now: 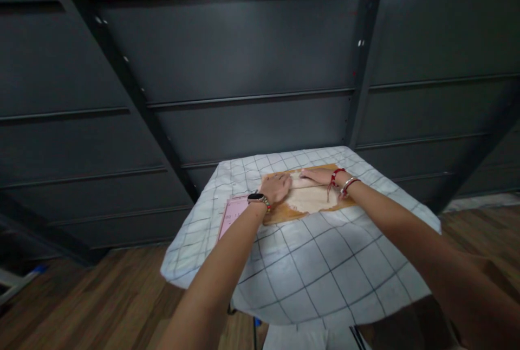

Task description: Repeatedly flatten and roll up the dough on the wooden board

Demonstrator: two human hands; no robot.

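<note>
A thin cream sheet [311, 201] with an uneven, ragged edge lies flat on a brown wooden board [280, 216]. Whether the sheet is dough or cloth I cannot tell. A line or fold runs across its upper part. My left hand [278, 187] rests on the left side of the board and sheet, its fingers stretched out. At the far part of the sheet, my right hand [319, 176] has its fingers drawn together and pointing left. What they grip, if anything, is too small to make out. A smartwatch [257, 197] is on my left wrist, bracelets [346, 185] on my right.
The board lies on a table covered with a white checked cloth [309, 269]. Pink printed sheets [233, 213] lie left of the board, partly behind my left forearm. A dark panelled wall [244, 46] stands beyond the table, above a wood-look floor [109, 296].
</note>
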